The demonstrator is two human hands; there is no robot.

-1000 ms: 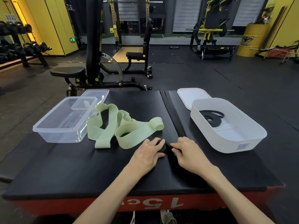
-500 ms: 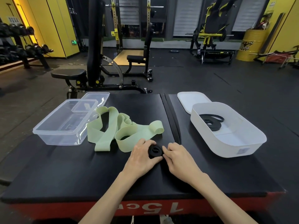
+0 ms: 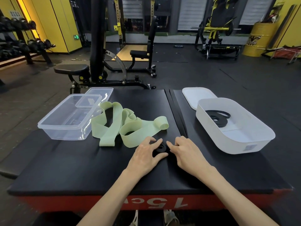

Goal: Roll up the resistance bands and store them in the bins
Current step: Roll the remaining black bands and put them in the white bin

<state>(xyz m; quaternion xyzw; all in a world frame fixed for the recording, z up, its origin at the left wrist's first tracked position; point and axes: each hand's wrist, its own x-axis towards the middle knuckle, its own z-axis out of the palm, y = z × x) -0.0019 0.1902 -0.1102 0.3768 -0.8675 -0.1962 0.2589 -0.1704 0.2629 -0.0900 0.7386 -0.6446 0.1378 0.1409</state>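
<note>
A black resistance band (image 3: 160, 148), partly wound into a small roll, lies on the black platform (image 3: 65, 168) near its front middle. My left hand (image 3: 146, 154) grips the roll between thumb and fingers. My right hand (image 3: 185, 152) pinches the band's loose part just right of the roll, fingers curled. The unrolled length of the black band (image 3: 176, 115) runs away from me along the platform's middle. A wide light green band (image 3: 123, 126) lies in loose loops to the left. A white bin (image 3: 234, 139) on the right holds a coiled black band (image 3: 217, 117).
A clear plastic bin (image 3: 65, 118) stands at the left with its clear lid (image 3: 99, 93) behind it. A white lid (image 3: 197, 96) lies behind the white bin. Beyond the platform are a weight bench (image 3: 73, 70), racks and a yellow barrel (image 3: 259, 39).
The roll of black band has grown and shifted slightly forward along the band. Both hands have moved with it, turning it between their fingers.
</note>
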